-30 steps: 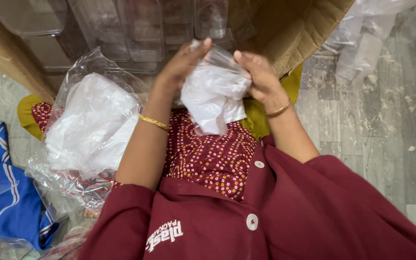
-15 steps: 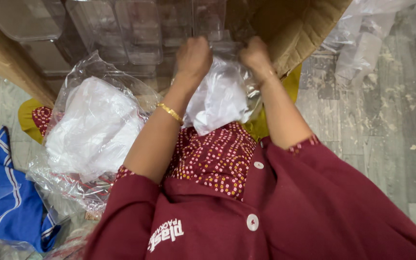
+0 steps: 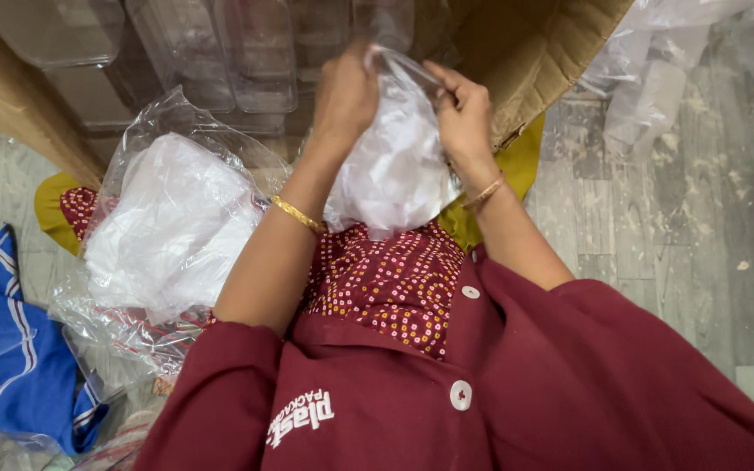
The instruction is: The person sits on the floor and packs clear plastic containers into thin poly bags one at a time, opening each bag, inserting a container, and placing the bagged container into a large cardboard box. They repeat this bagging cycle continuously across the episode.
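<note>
We find the left hand (image 3: 345, 94) and right hand (image 3: 464, 113) both closed on the mouth of a clear bag of white sheets (image 3: 394, 166), raised over the lap beside the cardboard box's flap (image 3: 534, 61), apparently being closed; twisting needs firm pinches.

White-filled clear plastic bag (image 3: 394, 166) hangs upright, top pinched.

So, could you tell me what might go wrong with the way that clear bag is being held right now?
1. Both the left hand and the right hand pinch only the top of the clear bag of white material; the thin film might tear or slip.
2. The bag hangs unsupported above the lap, so its contents could spill if the grip fails.
3. The larger filled bag rests loosely beside the left arm and may get nudged off.
</note>
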Demonstrator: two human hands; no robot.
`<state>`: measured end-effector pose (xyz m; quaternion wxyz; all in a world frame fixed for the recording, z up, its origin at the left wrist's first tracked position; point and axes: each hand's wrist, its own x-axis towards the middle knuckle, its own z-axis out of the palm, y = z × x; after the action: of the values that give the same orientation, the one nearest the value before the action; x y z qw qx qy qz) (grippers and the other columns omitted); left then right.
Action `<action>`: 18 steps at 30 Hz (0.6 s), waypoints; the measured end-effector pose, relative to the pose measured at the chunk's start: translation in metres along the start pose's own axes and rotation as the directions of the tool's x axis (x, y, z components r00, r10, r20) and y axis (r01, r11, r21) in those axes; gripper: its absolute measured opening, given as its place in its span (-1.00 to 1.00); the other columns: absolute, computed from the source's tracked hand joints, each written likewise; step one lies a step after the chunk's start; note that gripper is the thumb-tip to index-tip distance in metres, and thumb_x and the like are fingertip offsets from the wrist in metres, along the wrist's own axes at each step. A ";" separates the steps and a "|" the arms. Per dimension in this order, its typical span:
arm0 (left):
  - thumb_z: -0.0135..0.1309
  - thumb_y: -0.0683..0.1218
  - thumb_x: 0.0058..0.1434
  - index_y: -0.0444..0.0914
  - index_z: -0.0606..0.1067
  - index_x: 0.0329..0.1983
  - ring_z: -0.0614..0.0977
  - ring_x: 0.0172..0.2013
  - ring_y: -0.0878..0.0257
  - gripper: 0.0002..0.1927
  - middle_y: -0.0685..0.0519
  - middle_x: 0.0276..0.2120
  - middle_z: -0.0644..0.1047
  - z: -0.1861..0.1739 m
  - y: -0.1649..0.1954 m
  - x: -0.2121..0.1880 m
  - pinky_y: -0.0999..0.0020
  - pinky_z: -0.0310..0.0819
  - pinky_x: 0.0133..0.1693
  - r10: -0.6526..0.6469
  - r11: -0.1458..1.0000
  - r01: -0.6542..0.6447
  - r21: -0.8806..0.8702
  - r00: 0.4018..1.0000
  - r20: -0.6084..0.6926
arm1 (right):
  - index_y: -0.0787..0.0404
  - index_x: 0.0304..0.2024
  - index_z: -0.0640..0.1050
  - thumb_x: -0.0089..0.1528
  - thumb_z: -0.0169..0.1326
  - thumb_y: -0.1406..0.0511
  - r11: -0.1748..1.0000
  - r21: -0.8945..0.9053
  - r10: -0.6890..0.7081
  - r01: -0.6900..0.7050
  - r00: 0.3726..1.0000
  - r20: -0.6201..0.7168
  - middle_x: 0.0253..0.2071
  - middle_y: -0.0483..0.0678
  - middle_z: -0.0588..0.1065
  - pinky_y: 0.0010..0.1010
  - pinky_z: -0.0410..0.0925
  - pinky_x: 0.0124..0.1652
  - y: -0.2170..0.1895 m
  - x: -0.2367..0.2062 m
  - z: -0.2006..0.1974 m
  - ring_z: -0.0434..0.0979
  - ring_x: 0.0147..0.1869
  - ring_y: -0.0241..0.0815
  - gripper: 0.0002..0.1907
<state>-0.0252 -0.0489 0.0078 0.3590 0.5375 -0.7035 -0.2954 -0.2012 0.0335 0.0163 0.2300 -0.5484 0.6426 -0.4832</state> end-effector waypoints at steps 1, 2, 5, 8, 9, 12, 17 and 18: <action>-0.01 -0.03 0.35 -0.24 0.51 0.04 0.60 -0.14 -0.30 -0.72 -0.31 -0.21 0.60 0.000 -0.005 0.003 -0.09 0.46 -0.14 0.020 0.999 -0.021 -0.030 0.999 -0.027 | 0.23 0.17 0.59 0.31 -0.05 0.53 0.999 0.048 0.025 -0.025 1.000 -0.003 0.01 -0.04 0.66 -0.51 0.44 -0.04 0.007 0.002 0.005 0.62 -0.04 -0.30 -0.59; -0.03 -0.01 0.41 -0.27 0.48 0.02 0.61 -0.12 -0.29 -0.73 -0.30 -0.20 0.60 -0.001 -0.012 0.007 -0.08 0.46 -0.12 0.041 0.997 -0.044 -0.059 0.998 -0.056 | 0.22 0.17 0.59 0.32 -0.04 0.53 0.994 0.098 0.049 -0.049 0.999 -0.005 0.03 -0.05 0.66 -0.51 0.44 -0.04 0.014 0.004 0.011 0.61 -0.05 -0.32 -0.59; -0.05 0.00 0.41 -0.28 0.47 -0.02 0.61 -0.10 -0.27 -0.73 -0.28 -0.18 0.61 -0.003 -0.034 0.017 -0.07 0.46 -0.09 -0.011 0.999 0.008 -0.043 0.998 -0.065 | 0.22 0.25 0.50 0.30 -0.03 0.55 0.906 0.398 0.128 -0.143 0.990 0.064 0.14 -0.06 0.58 -0.50 0.48 0.09 0.034 0.011 0.032 0.63 0.08 -0.30 -0.53; -0.07 0.00 0.44 -0.27 0.48 -0.01 0.60 -0.05 -0.28 -0.73 -0.28 -0.14 0.61 -0.009 -0.040 0.009 -0.09 0.43 -0.05 -0.020 0.999 0.020 -0.030 1.000 -0.001 | 0.25 0.35 0.42 0.32 -0.01 0.54 0.915 0.399 0.057 -0.068 0.998 0.039 0.24 -0.04 0.52 -0.53 0.39 0.14 0.035 0.013 0.042 0.54 0.16 -0.33 -0.48; -0.09 0.00 0.47 -0.27 0.48 0.01 0.59 -0.02 -0.29 -0.73 -0.28 -0.12 0.61 -0.011 -0.041 0.004 -0.10 0.41 -0.03 -0.004 0.999 0.005 -0.035 1.000 0.025 | 0.25 0.31 0.44 0.33 -0.01 0.51 0.945 0.317 0.081 -0.082 0.997 0.014 0.18 -0.05 0.54 -0.53 0.41 0.07 0.032 0.013 0.041 0.54 0.07 -0.33 -0.53; -0.12 -0.05 0.46 -0.34 0.29 0.26 0.59 0.01 -0.24 -0.61 -0.29 -0.10 0.59 -0.026 -0.025 -0.007 -0.03 0.41 0.01 0.121 0.966 -0.077 -0.247 0.978 0.171 | 0.27 0.17 0.54 0.35 0.01 0.44 0.997 0.074 0.028 -0.021 0.996 -0.089 0.01 -0.08 0.59 -0.53 0.44 -0.06 0.018 0.018 0.024 0.55 -0.10 -0.34 -0.67; -0.13 -0.14 0.44 -0.41 0.43 0.14 0.56 -0.17 -0.09 -0.69 -0.20 -0.09 0.55 -0.032 0.005 -0.007 0.06 0.44 -0.09 0.214 0.866 -0.120 -0.486 0.966 0.143 | 0.38 -0.15 0.65 0.42 0.11 0.30 0.972 0.179 0.160 -0.156 0.987 -0.010 -0.31 -0.11 0.54 -0.45 0.31 -0.25 0.015 0.047 -0.004 0.39 -0.27 -0.33 -0.78; -0.10 -0.11 0.39 -0.31 0.51 0.03 0.60 -0.33 0.04 -0.73 -0.05 -0.24 0.61 -0.029 0.005 -0.003 0.14 0.49 -0.21 0.024 0.832 0.145 -0.535 0.955 0.295 | 0.38 -0.17 0.65 0.40 0.12 0.29 0.959 0.203 0.196 -0.197 0.980 0.027 -0.33 -0.12 0.54 -0.44 0.29 -0.26 0.019 0.054 -0.004 0.39 -0.28 -0.33 -0.77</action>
<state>-0.0039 -0.0461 0.0278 0.3819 0.3843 -0.6158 -0.5721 -0.2292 -0.0160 0.0143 0.3341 -0.4568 0.6401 -0.5196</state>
